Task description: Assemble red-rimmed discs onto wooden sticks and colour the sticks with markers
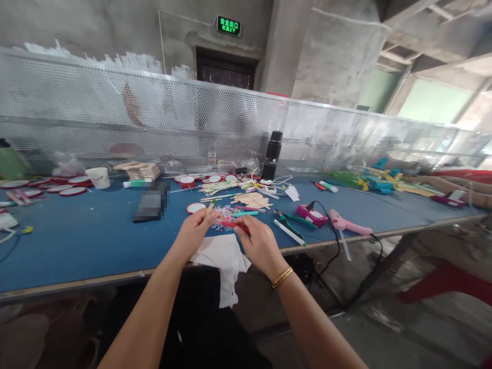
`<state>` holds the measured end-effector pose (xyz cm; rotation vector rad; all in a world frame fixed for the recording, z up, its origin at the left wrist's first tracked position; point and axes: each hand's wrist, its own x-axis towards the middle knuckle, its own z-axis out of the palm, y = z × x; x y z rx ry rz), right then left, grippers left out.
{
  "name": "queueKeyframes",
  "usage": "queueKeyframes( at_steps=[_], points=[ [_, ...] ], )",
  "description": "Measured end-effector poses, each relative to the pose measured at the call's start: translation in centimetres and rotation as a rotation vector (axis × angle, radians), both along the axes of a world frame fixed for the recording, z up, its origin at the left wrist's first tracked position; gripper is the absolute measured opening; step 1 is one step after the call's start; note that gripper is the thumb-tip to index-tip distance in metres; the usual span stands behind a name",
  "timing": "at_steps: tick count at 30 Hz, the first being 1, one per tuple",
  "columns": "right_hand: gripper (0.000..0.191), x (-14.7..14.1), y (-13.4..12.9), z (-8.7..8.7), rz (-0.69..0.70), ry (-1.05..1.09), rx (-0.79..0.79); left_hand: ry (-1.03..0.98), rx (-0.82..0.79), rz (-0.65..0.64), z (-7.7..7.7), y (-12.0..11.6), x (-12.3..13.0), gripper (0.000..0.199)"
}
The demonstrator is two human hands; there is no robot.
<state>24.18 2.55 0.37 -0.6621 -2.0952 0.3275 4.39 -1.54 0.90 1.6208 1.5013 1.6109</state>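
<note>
Over the near edge of the blue table, my left hand (pixel 193 229) pinches a flat wooden craft stick (pixel 210 207) whose greenish end points up. My right hand (pixel 262 242) is closed around a slim red stick-like piece (pixel 229 224), which reaches across toward the left fingertips. Whether the two pieces touch, I cannot tell. Just behind the fingers lies a pile of small multicoloured loops (pixel 226 211), partly hidden, with a teal stick (pixel 246 213) beside it. Beneath my hands a white cloth or tissue (pixel 219 251) hangs over the table edge.
Plain craft sticks (pixel 251 200) lie behind the pile. On the right are a green-capped marker (pixel 290 233), pliers (pixel 294 220), a purple device (pixel 312 216) and a pink glue gun (pixel 350 224) with cords. A black bottle (pixel 272 156) stands by the mesh screen; a dark phone-like object (pixel 149 202) lies left.
</note>
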Motion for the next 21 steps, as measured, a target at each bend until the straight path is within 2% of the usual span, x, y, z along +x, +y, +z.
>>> queueKeyframes(
  at_steps=[4, 7, 11, 14, 18, 21],
  points=[
    [0.011, -0.2, -0.7, -0.4, 0.091, 0.254, -0.176, 0.008, -0.007, -0.021, -0.2, -0.1, -0.1, 0.039],
    [0.016, -1.4, -1.6, -0.8, 0.224, 0.474, -0.303, -0.056, -0.026, -0.046, -0.5, -0.2, -0.2, 0.040],
    [0.026, -3.6, -2.5, -1.4, 0.387, 0.579, -0.374, -0.133, -0.029, -0.105, -0.5, -0.3, -0.2, 0.044],
    [0.035, -4.1, -3.1, -1.7, 0.382, 0.582, -0.335, -0.216, -0.022, -0.111, -0.4, -0.2, -0.3, 0.046],
    [0.033, -1.9, -4.4, -1.9, 0.253, 0.613, -0.114, -0.447, 0.025, 0.016, -0.1, 0.1, -0.6, 0.048],
    [0.025, -0.4, -4.4, -1.6, 0.201, 0.655, -0.022, -0.417, 0.007, -0.043, -0.1, 0.0, -0.6, 0.049]
  ],
)
